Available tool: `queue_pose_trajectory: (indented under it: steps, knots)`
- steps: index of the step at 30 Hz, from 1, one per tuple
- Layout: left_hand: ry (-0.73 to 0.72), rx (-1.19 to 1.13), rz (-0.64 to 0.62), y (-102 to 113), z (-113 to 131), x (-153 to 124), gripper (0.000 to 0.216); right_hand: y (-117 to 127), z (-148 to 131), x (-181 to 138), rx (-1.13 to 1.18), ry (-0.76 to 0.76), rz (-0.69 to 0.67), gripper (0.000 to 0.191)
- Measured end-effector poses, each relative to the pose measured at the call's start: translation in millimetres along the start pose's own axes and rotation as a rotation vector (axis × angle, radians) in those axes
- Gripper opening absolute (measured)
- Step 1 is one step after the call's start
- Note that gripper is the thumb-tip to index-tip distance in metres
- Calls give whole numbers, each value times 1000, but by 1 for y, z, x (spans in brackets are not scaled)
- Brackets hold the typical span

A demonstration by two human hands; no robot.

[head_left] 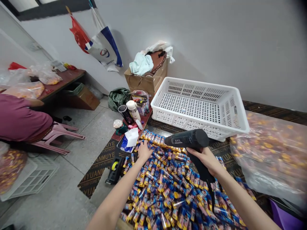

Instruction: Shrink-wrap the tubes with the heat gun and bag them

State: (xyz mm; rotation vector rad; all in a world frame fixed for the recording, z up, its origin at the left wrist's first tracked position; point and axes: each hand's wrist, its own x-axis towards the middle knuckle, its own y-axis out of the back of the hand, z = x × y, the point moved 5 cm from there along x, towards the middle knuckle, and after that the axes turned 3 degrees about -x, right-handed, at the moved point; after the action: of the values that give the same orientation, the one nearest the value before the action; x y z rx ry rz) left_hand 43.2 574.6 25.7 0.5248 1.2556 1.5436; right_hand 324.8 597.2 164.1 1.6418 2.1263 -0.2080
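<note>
My right hand (pixel 205 158) is wrapped round the handle of a black hair dryer (pixel 183 138), whose nozzle points left over a row of small tubes (pixel 154 138). At the left end of that row is my left hand (pixel 144 151), fingers stretched out and touching the tubes there. Whether it pinches one I cannot see for certain. Under both hands spreads a large pile of small tubes (pixel 165 185) with blue and yellow ends and printed wraps. The dryer's cord (pixel 212 198) hangs down across the pile.
A white plastic crate (pixel 199 119) stands behind the row. To the right lies a clear bag (pixel 271 153) of yellow and pink pieces. Left are a tape dispenser (pixel 114 171), white paper (pixel 131 137) and a white bottle (pixel 133 110). A person in maroon (pixel 22 116) sits at far left.
</note>
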Motion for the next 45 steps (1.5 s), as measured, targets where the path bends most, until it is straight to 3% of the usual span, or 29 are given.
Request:
queue_pose_trajectory:
  steps: [6, 13, 16, 20, 26, 30, 35, 40, 42, 45]
  knots:
    - [-114, -192, -15, -7, -22, -32, 49, -36, -23, 23, 23, 150, 14, 40]
    - [-78, -351, -11, -2, -46, -46, 33, -76, -47, 51, -35, 280, -128, 38]
    - [-61, -356, -16, 2, -51, -50, 28, -87, -47, 55, -88, 250, -168, 36]
    - [-40, -367, -23, 2, -54, -52, 25, -80, -48, 45, -144, 261, -162, 39]
    - [-32, -375, -16, -3, -56, -48, 23, -31, -49, 14, -189, 230, -68, 38]
    - [-96, -340, 61, 1, -44, -27, 30, -9, -50, 8, -221, 189, -40, 40]
    - [-145, -261, 12, -6, -20, -1, 39, -34, -58, 24, -162, 262, -61, 36]
    - [-151, -201, -6, -10, -21, -10, 30, -78, -60, 48, -155, 317, -104, 38]
    - [-150, -200, -5, -8, -28, -16, 29, -81, -58, 52, -171, 309, -128, 38]
    - [-168, -227, 22, -2, -40, -20, 27, -62, -52, 47, -183, 292, -149, 38]
